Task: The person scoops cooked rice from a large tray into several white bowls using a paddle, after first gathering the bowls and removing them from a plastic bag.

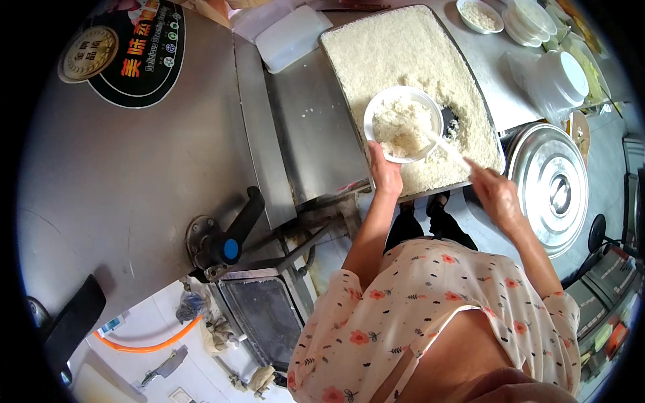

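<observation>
A large metal tray (383,45) of cooked white rice (428,55) lies in front of me. Above it, my left hand (385,169) holds a round white plastic bowl (370,108) by its near rim. Rice partly fills this bowl. My right hand (496,199) grips the handle of a white spatula (451,151), whose blade reaches into the bowl and is partly hidden by rice. Right of the bowl, some rice has been scooped away, and the dark tray bottom (448,121) shows there.
A lidded steel pot (546,186) stands right of the tray. Beyond it are stacked white bowls (569,78) in plastic and a small bowl of rice (478,17). To the left, a steel cabinet (151,176) has a protruding black latch handle (247,216). A translucent container (292,38) sits behind.
</observation>
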`<state>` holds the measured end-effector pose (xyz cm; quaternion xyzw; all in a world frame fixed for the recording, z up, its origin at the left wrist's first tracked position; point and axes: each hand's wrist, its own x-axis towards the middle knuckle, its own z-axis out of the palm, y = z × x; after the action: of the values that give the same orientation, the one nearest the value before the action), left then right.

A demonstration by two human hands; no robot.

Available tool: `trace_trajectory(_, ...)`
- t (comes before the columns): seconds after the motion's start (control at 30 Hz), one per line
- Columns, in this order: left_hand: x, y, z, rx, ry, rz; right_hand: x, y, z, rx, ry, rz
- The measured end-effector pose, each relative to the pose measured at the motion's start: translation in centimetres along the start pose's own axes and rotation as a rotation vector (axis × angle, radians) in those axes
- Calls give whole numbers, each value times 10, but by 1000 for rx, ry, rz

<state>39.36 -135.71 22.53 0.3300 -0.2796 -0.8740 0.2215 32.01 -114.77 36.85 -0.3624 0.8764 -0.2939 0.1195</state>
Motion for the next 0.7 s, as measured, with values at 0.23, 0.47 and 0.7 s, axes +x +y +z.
trace_trajectory(0.23,4,-13,-7,-32,-102,19,3,9,2,-97,-82,-37)
trace_trajectory(0.47,-5,-11,2,146,101,43,1,-17,-11,244,-286,268)
trace_trajectory(0.7,4,-20,12,89,-14,29,3,31,-6,628,-269,589)
